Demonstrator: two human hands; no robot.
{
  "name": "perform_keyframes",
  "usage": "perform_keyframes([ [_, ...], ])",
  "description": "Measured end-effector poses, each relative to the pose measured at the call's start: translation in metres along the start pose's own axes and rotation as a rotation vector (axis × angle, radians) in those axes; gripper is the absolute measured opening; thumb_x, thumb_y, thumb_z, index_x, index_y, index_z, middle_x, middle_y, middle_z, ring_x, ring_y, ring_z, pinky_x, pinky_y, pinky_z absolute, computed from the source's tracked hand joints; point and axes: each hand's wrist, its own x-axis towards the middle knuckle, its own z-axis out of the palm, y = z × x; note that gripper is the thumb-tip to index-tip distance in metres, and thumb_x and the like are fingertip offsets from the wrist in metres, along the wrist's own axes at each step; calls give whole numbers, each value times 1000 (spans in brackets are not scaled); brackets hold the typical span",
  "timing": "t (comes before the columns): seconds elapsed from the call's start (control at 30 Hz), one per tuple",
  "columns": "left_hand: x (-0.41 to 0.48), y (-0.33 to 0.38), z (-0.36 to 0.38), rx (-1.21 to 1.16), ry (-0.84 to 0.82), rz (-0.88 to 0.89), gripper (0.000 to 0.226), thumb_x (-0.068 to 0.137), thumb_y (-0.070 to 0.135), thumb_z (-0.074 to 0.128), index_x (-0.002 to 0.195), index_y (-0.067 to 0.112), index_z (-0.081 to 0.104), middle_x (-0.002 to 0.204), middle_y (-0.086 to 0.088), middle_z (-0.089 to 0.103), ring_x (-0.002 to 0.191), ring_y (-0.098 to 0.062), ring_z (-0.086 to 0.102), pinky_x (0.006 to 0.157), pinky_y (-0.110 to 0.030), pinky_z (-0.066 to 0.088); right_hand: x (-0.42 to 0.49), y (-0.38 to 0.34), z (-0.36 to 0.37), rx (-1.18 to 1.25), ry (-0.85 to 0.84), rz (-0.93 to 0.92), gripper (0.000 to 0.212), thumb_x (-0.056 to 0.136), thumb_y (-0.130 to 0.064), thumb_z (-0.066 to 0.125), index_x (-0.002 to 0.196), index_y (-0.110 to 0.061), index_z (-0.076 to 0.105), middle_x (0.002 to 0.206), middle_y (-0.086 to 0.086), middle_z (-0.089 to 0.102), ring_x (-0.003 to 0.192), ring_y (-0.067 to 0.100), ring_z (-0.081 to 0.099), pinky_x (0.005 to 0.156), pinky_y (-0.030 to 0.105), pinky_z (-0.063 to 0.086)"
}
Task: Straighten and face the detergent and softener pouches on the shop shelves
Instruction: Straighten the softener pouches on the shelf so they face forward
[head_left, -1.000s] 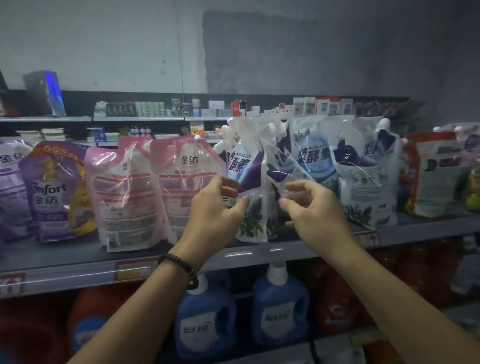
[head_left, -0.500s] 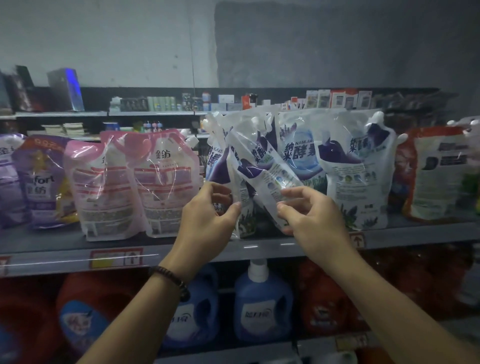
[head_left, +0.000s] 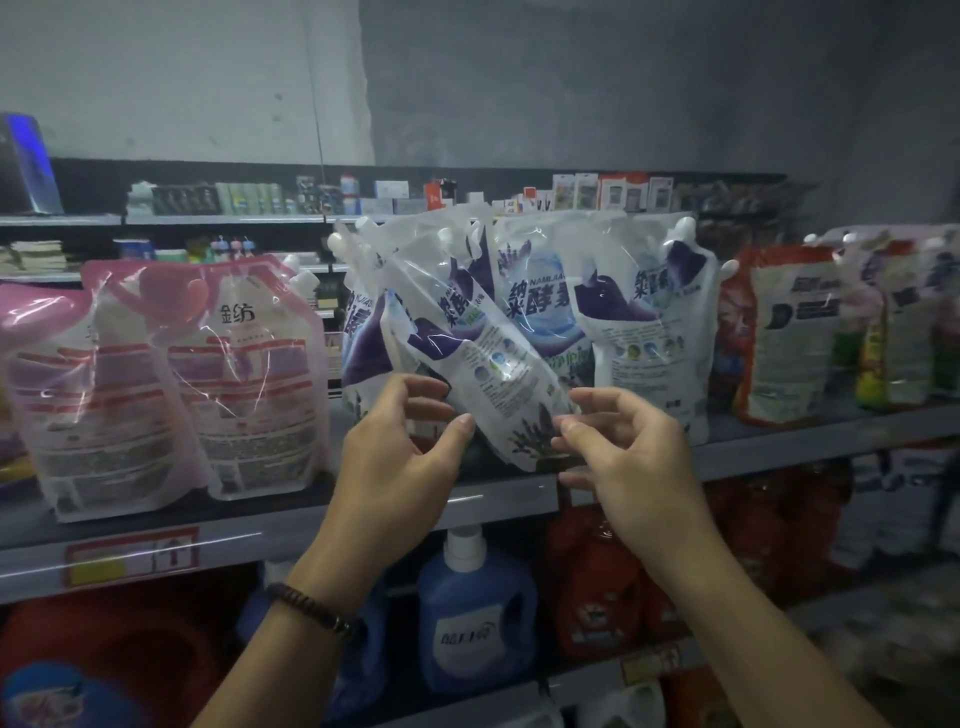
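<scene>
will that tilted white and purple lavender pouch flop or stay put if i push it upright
Likely floppy: the tilted white-and-purple lavender plastic pouch is creased and leans across its neighbours. Its glossy film looks slippery where the left hand and right hand pinch its lower end. Those neighbours lean on one another, so alone it may tip.

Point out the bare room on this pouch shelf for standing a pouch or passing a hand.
Bare shelf shows under the tilted lavender pouch, between the left hand and right hand. A narrow slot separates the pink softener pouches from the lavender pouches. A bare front strip runs before the pink ones. The lavender pouches are crowded, overlapping each other.
</scene>
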Motion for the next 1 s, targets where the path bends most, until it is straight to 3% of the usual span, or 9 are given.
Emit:
perform_keyframes([
  [0.2, -1, 11, 46, -67, 1, -49, 24, 90, 47, 76, 111, 43, 64, 103, 17, 76, 88, -23, 77, 79, -57, 64, 13, 9, -44, 59, 29, 26, 16, 98, -17, 74, 110, -28, 73, 101, 4, 79, 93, 20, 78, 73, 44, 67],
  [0.3, -5, 19, 81, -127, 35, -78, 21, 94, 40, 77, 111, 38, 65, 102, 11, 77, 86, -28, 77, 73, -60, 64, 20, 10, -74, 78, 14, 34, 16, 99, -17, 73, 111, -27, 72, 98, 6, 80, 93, 21, 78, 73, 43, 67],
  [0.5, -9, 48, 158, -188, 58, -98, 19, 97, 29, 77, 113, 31, 67, 103, 4, 77, 89, -24, 78, 70, -49, 66, 29, 18, -160, 90, -21, 33, 15, 101, -18, 70, 115, -25, 72, 95, 3, 81, 92, 17, 78, 76, 43, 67],
  [0.77, -18, 79, 261, -226, 48, -113, 18, 98, 24, 76, 113, 24, 67, 99, 3, 77, 84, -30, 78, 72, -56, 66, 46, 42, -260, 104, -19, 74, 15, 103, -17, 67, 117, -22, 72, 97, 3, 81, 94, 17, 78, 79, 48, 67],
  [0.93, -16, 81, 307, -162, 8, -99, 21, 91, 43, 78, 108, 39, 67, 104, 11, 77, 86, -21, 79, 76, -62, 64, 66, 55, -294, 106, -12, 97, 14, 103, -15, 66, 113, -21, 72, 97, 3, 81, 93, 18, 79, 81, 51, 67],
  [1.0, -10, 81, 323, -157, -13, -83, 17, 95, 40, 77, 108, 40, 67, 105, 12, 77, 88, -20, 79, 77, -60, 64, 74, 61, -302, 98, -4, 99, 14, 103, -15, 66, 114, -21, 72, 96, 3, 81, 94, 18, 79, 81, 51, 66],
])
